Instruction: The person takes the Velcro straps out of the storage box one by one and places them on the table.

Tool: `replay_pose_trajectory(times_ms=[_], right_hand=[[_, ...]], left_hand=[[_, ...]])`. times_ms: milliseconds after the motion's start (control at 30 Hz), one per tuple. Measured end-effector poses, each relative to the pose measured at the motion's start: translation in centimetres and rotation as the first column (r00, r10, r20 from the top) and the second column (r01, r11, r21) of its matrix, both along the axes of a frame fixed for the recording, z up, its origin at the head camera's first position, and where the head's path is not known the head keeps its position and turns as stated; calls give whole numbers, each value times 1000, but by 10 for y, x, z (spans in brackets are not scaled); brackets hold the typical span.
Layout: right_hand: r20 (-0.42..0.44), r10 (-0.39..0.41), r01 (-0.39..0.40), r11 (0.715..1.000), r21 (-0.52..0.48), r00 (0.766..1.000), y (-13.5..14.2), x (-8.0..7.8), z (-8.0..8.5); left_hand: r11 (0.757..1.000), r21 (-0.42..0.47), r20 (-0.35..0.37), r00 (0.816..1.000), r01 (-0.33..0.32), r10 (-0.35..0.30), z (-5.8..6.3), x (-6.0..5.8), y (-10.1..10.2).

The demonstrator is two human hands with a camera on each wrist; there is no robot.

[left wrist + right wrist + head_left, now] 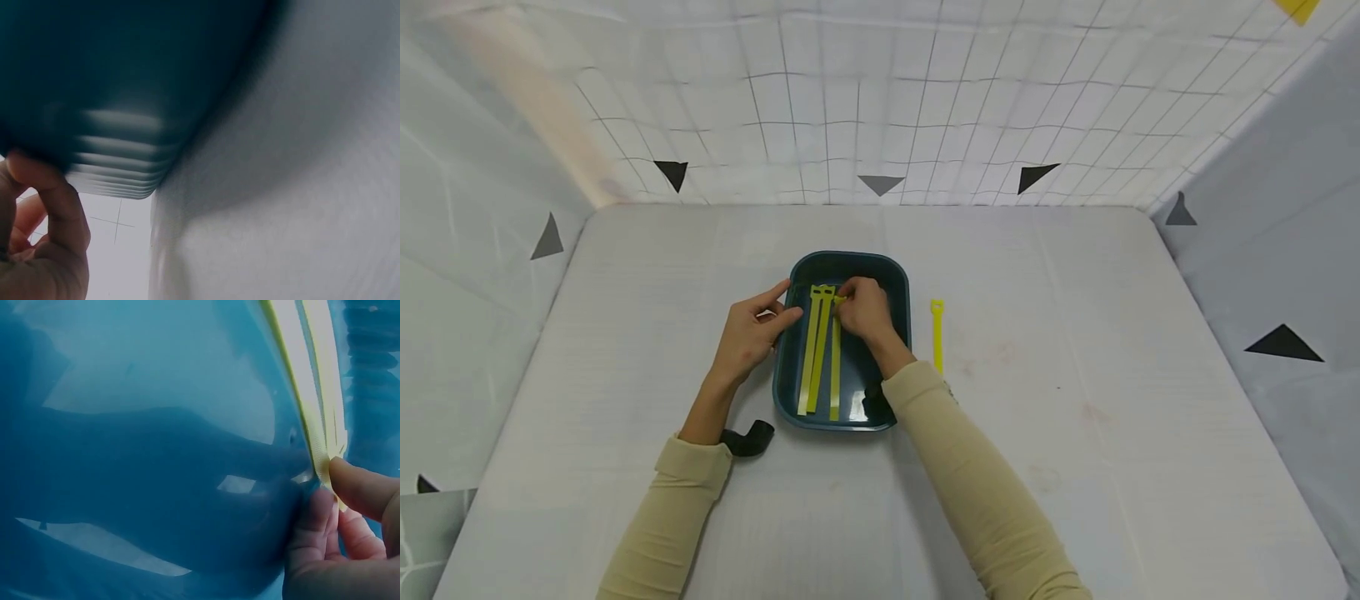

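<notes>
White table against gridded sheeting: the left hand grips the left edge of a glossy teal rounded-rectangular tray; inside, the right hand pinches a flat yellow strap by its far end, beside two matching straps.

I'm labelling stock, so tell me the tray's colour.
Dark teal-blue; the tray shows best in the head view.

White table; teal tray, yellow strap, black elbow atop
</notes>
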State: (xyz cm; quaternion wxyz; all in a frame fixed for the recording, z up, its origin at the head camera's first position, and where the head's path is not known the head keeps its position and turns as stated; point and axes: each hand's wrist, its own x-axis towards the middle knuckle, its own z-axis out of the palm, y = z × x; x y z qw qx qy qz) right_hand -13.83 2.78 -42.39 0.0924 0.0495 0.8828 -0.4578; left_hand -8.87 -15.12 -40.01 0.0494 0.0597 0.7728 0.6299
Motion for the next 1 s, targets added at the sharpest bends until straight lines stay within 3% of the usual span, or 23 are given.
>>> replay_pose_trajectory(times_ms=[500, 1000], right_hand=[[-69, -57, 55, 998, -38, 996, 5, 3, 8], [-97, -83, 78, 996, -52, 992, 5, 4, 6]], left_hand=[[1000, -8, -21, 1000, 12, -12, 2, -2, 3], [1000, 8, -3, 1000, 16, -16, -1, 0, 0]])
